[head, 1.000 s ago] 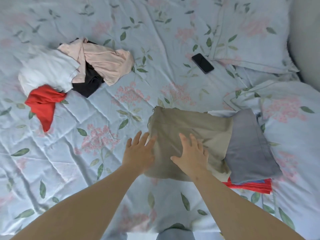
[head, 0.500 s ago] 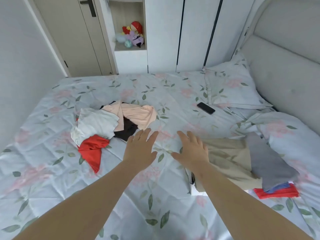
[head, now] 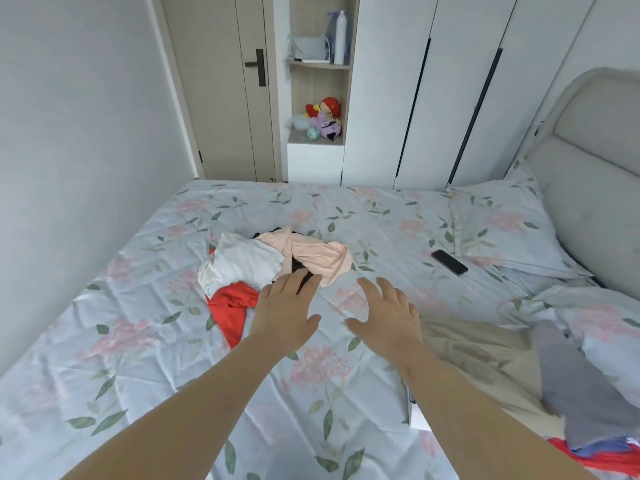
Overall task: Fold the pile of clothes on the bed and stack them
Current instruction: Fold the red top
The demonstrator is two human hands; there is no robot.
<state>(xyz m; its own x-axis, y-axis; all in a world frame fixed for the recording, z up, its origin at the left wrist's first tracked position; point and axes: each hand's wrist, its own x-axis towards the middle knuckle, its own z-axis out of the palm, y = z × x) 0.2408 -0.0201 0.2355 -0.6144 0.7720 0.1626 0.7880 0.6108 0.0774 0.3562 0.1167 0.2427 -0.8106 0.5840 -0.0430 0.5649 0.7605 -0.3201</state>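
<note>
Both of your hands have come off the folded tan piece and swung out over the bed (head: 138, 358) toward the loose clothes, and your view has lifted with them. Far left lies the unfolded pile (head: 277, 254): a white top (head: 242, 265) over a red piece (head: 230, 310), with a pink piece (head: 311, 258) twisted across a black piece (head: 298, 265).

Your left hand (head: 285, 311) is stretched out palm down, fingers spread and holding nothing. Its fingertips are at the near edge of the pile, over the black cloth, but I cannot tell whether they touch it. Your right hand (head: 384, 317) is beside it, also splayed and empty, above bare sheet just right of the pile.

Near right sits the finished stack (head: 519, 375), with a tan piece (head: 485, 358) and a grey piece (head: 581, 393) on top, well apart from the pile. A phone (head: 449, 262) lies far right.

You are between garments, I judge. Next, close on one item, probably the pink or the black, and draw it near for folding.
</note>
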